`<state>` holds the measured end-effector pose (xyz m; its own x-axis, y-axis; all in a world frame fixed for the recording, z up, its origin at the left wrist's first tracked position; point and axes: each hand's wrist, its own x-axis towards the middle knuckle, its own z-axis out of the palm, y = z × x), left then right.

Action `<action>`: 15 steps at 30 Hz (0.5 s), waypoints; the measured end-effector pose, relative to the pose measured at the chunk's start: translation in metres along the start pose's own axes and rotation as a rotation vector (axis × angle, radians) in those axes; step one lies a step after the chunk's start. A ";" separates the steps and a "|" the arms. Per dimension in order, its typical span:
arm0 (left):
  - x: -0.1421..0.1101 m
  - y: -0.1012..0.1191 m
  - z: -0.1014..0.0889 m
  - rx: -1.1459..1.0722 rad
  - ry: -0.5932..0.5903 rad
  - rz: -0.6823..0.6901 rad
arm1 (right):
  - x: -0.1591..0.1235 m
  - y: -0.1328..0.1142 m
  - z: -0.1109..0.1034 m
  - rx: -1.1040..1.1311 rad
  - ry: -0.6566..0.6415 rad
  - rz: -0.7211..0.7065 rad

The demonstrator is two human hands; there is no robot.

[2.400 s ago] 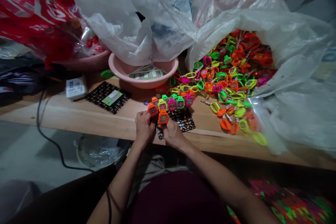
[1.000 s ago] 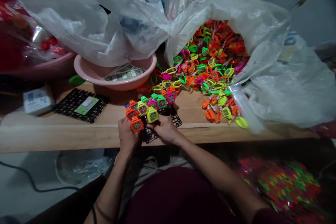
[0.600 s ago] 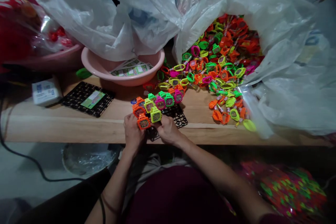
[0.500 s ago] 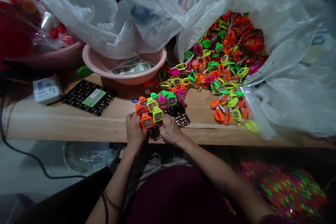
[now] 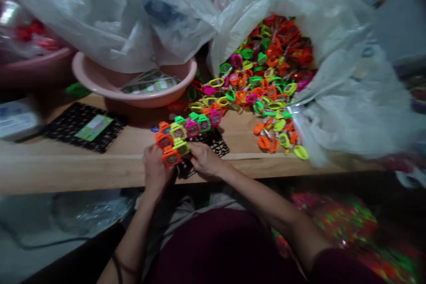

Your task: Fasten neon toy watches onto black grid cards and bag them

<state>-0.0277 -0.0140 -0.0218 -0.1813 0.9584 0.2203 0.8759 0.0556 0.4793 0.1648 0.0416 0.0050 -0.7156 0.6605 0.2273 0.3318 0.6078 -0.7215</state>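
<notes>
Bright toy watches in orange, yellow, green and pink stand in rows on a black grid panel (image 5: 216,142) at the table's front edge. My left hand (image 5: 155,164) is closed at the near left end of the rows, on an orange toy watch (image 5: 171,158). My right hand (image 5: 204,159) is closed against the side of a yellow toy watch (image 5: 181,147), above the panel. The watches partly hide the fingertips of both hands. Behind these, a pink toy watch (image 5: 215,118) sits at the far right end of the row.
Loose toy watches (image 5: 266,93) spill from a large clear plastic bag (image 5: 349,97) on the right. A pink basin (image 5: 133,97) holds printed cards (image 5: 151,84). Another black grid panel (image 5: 73,120) with a green card lies left, beside a white packet (image 5: 18,119). More colourful items lie below, right.
The view has swung to the right, so the table and its things appear further left. Both hands stay at the same watches on the panel, with little visible movement.
</notes>
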 end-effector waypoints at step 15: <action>0.009 0.006 -0.003 -0.066 0.060 0.013 | -0.093 0.100 -0.215 -0.777 0.197 0.489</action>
<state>-0.0254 -0.0056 -0.0144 -0.1985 0.9404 0.2763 0.8474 0.0231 0.5304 0.3970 0.1354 0.0526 -0.2948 0.9399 0.1725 0.9364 0.3201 -0.1436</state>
